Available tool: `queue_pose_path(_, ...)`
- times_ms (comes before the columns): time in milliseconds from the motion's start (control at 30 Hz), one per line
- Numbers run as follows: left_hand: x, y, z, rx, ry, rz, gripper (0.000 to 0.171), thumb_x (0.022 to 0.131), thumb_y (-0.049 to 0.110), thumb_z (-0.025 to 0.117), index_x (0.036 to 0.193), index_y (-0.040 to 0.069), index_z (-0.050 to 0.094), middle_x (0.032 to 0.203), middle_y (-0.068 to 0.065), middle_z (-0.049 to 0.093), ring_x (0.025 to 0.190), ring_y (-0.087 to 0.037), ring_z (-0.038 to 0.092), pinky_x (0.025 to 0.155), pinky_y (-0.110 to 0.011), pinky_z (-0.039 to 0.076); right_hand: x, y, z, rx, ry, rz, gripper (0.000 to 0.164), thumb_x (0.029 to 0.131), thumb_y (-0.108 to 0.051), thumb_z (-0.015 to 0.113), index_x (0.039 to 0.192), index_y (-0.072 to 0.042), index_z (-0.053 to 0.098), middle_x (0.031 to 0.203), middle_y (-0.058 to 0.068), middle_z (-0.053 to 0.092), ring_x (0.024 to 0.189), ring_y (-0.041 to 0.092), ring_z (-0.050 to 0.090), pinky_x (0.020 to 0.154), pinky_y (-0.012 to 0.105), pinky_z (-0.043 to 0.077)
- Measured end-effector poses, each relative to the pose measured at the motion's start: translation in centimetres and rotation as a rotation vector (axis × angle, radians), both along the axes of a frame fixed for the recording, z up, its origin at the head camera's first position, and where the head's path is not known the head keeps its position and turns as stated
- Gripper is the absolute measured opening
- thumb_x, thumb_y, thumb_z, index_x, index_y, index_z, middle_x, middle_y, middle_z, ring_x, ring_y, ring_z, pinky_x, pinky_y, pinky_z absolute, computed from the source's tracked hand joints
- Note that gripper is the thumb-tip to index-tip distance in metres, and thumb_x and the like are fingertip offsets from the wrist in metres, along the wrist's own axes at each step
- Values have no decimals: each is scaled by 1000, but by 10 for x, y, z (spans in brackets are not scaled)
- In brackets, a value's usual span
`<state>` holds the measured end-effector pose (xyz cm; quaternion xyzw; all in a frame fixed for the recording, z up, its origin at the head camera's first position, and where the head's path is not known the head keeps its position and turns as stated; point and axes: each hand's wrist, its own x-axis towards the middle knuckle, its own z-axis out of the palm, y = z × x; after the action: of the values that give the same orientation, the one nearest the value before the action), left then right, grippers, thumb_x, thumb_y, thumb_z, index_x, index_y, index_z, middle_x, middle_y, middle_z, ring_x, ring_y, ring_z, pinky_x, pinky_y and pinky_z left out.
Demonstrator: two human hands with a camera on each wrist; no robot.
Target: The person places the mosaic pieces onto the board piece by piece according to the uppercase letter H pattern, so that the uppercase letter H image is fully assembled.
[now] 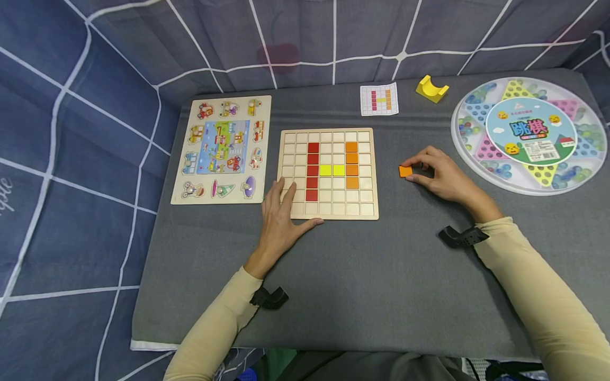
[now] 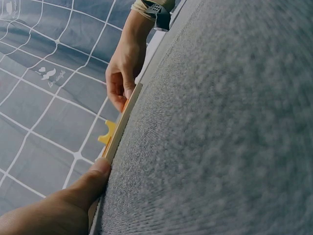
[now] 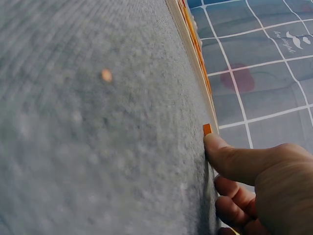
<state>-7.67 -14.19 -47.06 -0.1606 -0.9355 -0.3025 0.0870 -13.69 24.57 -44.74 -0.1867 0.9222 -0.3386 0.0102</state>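
Note:
A square wooden grid board (image 1: 332,210) lies on the grey table. In it stand a column of red tiles (image 1: 312,170), two yellow tiles (image 1: 332,170) side by side, and a column of orange tiles (image 1: 351,169). My left hand (image 1: 278,225) rests on the board's near left corner, fingers extended on its surface and thumb (image 2: 95,178) at the near edge. To the right of the board, my right hand (image 1: 436,174) pinches a small orange block (image 1: 405,171) between thumb and fingers. The right wrist view shows this orange block (image 3: 207,129) at the thumb tip, low over the cloth.
A small pattern card (image 1: 379,99) lies behind the board, with a yellow arch block (image 1: 432,90) to its right. On the far right is a round Chinese checkers set (image 1: 529,135). A wooden picture puzzle (image 1: 223,148) lies left of the board.

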Motion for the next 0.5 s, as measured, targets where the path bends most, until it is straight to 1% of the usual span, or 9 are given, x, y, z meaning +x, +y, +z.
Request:
queue_pose_path(100, 0, 0, 0, 0, 5, -1, 102, 65, 51, 88, 143, -1, 46, 151, -26, 34, 144, -43, 25, 112, -62, 19, 2, -5, 1, 2, 19, 3, 32, 81, -2, 78, 113, -6, 71, 92, 8, 52, 81, 15, 40, 71, 27, 28)
queue_pose_path(200, 0, 0, 0, -3, 7, 0, 102, 65, 51, 88, 143, -1, 46, 151, -26, 34, 144, -43, 25, 112, -62, 19, 5, -15, 3, -21, 37, 29, 32, 80, -3, 79, 111, -8, 72, 92, 7, 54, 80, 15, 41, 71, 27, 29)
queue_pose_path(333, 0, 0, 0, -5, 5, 1, 102, 65, 51, 88, 143, -1, 46, 151, -26, 34, 144, -43, 25, 112, -62, 19, 8, -36, 5, -61, 59, 94, 32, 79, -7, 81, 110, -10, 72, 92, 5, 56, 78, 15, 42, 70, 26, 31)
queue_pose_path(500, 0, 0, 0, -6, 7, 0, 102, 65, 51, 88, 143, -1, 46, 151, -26, 35, 143, -44, 26, 112, -62, 20, 15, -66, 7, -96, 86, 186, 33, 76, -11, 84, 107, -10, 73, 94, 4, 59, 80, 16, 44, 75, 31, 29)
